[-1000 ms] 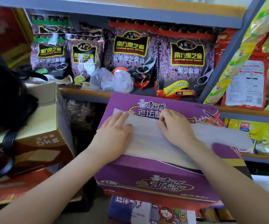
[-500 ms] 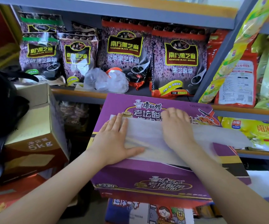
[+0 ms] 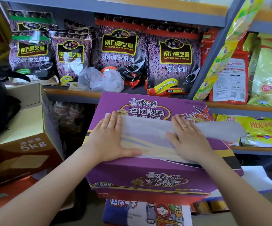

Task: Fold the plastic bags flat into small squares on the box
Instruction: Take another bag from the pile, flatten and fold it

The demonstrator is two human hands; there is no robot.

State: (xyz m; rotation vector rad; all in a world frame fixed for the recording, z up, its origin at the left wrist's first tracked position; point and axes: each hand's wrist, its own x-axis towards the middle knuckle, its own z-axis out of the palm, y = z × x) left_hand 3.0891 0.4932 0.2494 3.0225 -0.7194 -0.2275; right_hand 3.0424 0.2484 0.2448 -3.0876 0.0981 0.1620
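Plastic bag (image 3: 148, 134) lies as a long flattened strip across the top of the purple box (image 3: 148, 170), its right end overhanging the box's right edge. Left hand (image 3: 109, 137) spread flat, pressing the strip's left end; right hand (image 3: 186, 137) spread flat, pressing right of middle. Neither pinches anything. Film looks thin, light, limp and slick, likely to creep or spring open once released. Best held by palm pressure, lifting an end by its corners to fold over. More crumpled bags (image 3: 101, 79) wait on the shelf (image 3: 63, 92) behind.
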